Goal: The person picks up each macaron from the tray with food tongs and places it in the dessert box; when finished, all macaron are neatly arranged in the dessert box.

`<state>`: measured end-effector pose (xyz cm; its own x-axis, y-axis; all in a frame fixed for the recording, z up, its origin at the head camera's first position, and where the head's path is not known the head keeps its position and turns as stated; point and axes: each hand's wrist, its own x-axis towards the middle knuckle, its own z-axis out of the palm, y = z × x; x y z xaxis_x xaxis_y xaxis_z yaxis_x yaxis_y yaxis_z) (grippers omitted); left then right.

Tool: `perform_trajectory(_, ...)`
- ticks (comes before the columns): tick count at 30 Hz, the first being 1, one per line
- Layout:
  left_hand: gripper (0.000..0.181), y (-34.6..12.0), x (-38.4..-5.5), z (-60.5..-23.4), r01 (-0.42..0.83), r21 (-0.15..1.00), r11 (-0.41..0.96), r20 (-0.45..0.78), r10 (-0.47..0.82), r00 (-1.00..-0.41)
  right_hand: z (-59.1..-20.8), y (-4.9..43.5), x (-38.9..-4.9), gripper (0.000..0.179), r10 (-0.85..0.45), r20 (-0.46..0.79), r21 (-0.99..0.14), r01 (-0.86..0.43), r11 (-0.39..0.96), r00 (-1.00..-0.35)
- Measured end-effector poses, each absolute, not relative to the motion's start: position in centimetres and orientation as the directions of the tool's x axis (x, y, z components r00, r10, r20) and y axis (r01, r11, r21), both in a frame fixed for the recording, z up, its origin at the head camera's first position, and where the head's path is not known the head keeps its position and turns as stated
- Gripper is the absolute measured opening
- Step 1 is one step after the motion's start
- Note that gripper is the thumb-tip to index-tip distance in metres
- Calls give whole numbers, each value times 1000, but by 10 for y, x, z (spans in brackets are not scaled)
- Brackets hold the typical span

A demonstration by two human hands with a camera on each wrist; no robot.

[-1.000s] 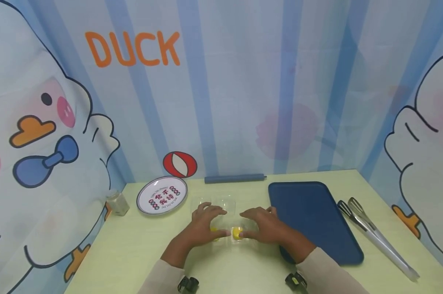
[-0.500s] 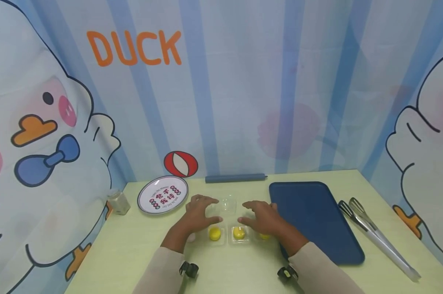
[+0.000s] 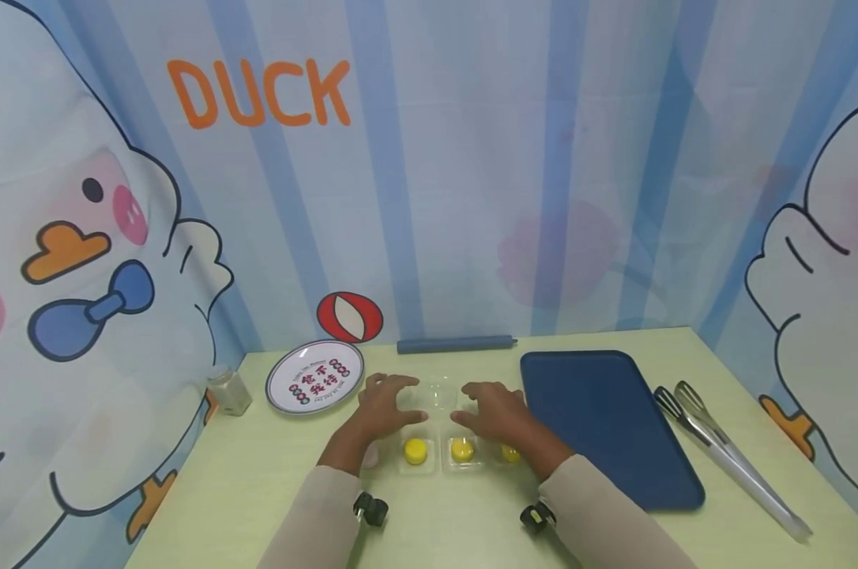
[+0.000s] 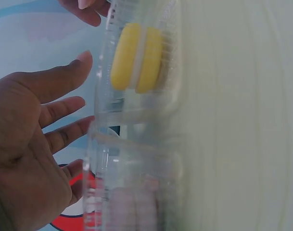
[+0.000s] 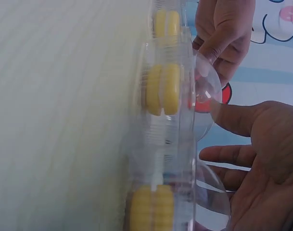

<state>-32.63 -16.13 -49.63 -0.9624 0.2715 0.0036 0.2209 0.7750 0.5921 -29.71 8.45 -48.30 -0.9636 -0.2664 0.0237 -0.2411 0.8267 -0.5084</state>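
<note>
Clear plastic boxes stand in a row on the table, holding yellow macarons [image 3: 415,451]; a second yellow macaron [image 3: 462,450] sits to its right, and another [image 3: 510,454] is partly behind the right wrist. In the left wrist view a pale pink macaron [image 4: 132,207] lies in the neighbouring box. My left hand [image 3: 382,406] hovers over the boxes' far side, fingers spread. My right hand [image 3: 496,412] faces it, fingers loosely bent. In the right wrist view, a clear domed lid [image 5: 209,96] overlaps the right thumb; contact cannot be told. Another clear lid part [image 3: 438,393] shows between the hands.
A printed plate [image 3: 315,378] lies at the back left, beside a small shaker-like jar [image 3: 228,390]. A dark blue rod [image 3: 457,344] runs along the back edge. On the right are a blue tray [image 3: 607,427] and metal tongs [image 3: 731,462].
Both hands have moved off the front of the boxes toward their far side, uncovering the yellow macarons. Most recently, the right hand has shifted left, closer to the left hand.
</note>
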Motion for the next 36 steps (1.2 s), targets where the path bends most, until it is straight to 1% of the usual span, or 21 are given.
perform_trajectory(4, 68, -162, -329, -499, 191, 611, 768, -17, 254, -967, -482, 77, -302, 58, -234, -10, -493, -199, 847, -972)
perform_trajectory(7, 69, -162, -331, -502, 199, 610, 767, -16, 262, -965, -481, 74, -305, 59, -221, -30, -489, -179, 854, -975)
perform_trajectory(14, 67, -161, -335, -505, 214, 580, 786, -5, 267, -964, -479, 68, -311, 60, -212, -55, -488, -159, 858, -976)
perform_trajectory(25, 66, -154, -335, -503, 205, 560, 803, -23, 263, -964, -481, 62, -318, 65, -188, -98, -467, -122, 876, -977)
perform_trajectory(30, 64, -152, -334, -501, 227, 559, 797, 6, 270, -963, -483, 60, -320, 63, -186, -99, -455, -122, 882, -977)
perform_trajectory(36, 63, -150, -335, -499, 218, 579, 786, 8, 262, -965, -485, 60, -323, 61, -184, -83, -450, -128, 884, -979)
